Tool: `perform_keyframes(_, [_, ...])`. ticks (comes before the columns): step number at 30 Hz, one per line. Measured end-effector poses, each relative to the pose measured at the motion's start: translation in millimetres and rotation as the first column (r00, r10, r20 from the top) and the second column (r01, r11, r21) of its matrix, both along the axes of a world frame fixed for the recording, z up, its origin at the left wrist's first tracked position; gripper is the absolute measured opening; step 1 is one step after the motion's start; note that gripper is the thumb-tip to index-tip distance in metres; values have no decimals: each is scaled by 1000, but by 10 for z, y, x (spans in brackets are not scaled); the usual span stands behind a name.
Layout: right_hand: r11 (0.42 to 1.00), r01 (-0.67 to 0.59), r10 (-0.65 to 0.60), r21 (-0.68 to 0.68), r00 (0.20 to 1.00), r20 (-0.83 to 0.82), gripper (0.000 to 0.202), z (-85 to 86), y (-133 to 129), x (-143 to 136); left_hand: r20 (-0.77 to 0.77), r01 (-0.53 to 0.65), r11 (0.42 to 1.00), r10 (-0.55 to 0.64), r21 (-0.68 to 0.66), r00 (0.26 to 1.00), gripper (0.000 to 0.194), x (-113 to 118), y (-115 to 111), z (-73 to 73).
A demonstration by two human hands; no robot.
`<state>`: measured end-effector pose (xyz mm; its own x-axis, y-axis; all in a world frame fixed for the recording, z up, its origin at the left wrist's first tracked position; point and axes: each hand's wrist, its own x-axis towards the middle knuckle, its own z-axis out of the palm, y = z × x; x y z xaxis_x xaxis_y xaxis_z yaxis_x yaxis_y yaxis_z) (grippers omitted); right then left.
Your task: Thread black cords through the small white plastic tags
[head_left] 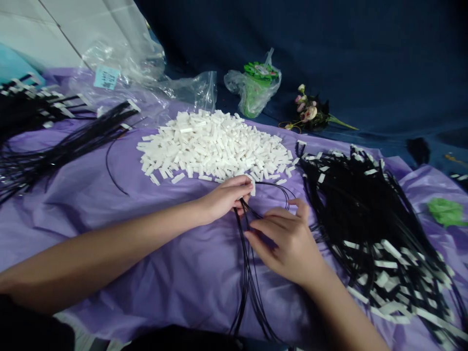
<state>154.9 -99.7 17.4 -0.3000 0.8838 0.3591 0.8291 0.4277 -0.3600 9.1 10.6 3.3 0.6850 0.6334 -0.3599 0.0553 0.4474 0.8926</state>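
Head view: the left hand (227,196) pinches a small white piece (252,187) and the top of the black cords (248,273). The cords run lengthwise toward the viewer. The right hand (288,241), fingers loosely open, rests just beside them.

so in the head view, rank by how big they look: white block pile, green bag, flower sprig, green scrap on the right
1. white block pile
2. green bag
3. flower sprig
4. green scrap
The last two look close, and the scrap lies nearer the camera, so their order is unsure.
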Motion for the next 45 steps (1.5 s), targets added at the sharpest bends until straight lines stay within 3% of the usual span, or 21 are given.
perform_keyframes(4, [983,44,-76,-179,982,-173,8,19,-10,-3,3,-12,1000,12,-4,1000,18,-5,12,-7])
perform_keyframes(12, [919,146,-294,-367,874,-387,16,56,26,43,17,-28,999,29,-39,999,18,-11,14,10])
perform_keyframes(14, [871,124,-381,-475,780,-496,11,64,37,76,19,-23,999,24,-31,1000,19,-8,13,9])
perform_keyframes(17, [824,-39,-438,-566,590,-679,16,84,47,128,15,-18,999,18,-29,1000,17,-3,9,0])
perform_keyframes(22, [850,-269,-397,-452,235,-887,16,105,48,208,21,-30,999,30,-32,999,15,1,4,-22])
perform_keyframes(25, [875,-235,-408,-424,114,-906,14,99,53,257,33,-5,999,6,-41,999,14,0,10,-34])
perform_keyframes(28, [928,58,-374,-369,141,-917,13,88,72,289,24,11,1000,-10,-28,1000,12,-6,19,-47])
perform_keyframes(31, [892,355,-360,-280,183,-915,21,86,104,303,25,28,1000,-27,-3,999,13,-15,24,-59])
perform_keyframes(33, [865,439,-321,-242,116,-940,25,102,128,315,28,41,999,-41,8,999,14,-20,24,-63])
perform_keyframes(36, [842,506,-210,-186,-9,-978,27,157,147,347,19,52,998,-52,28,998,15,-22,22,-58])
perform_keyframes(39, [836,528,-155,-154,-42,-987,21,223,127,365,-14,63,997,-62,54,998,15,-21,17,-49])
perform_keyframes(42, [885,443,-172,-142,29,-985,22,244,78,335,-27,83,994,-82,69,996,17,-22,13,-50])
perform_keyframes(45, [934,352,-162,-67,246,-956,17,208,25,275,-12,99,992,-98,73,995,18,-23,13,-54])
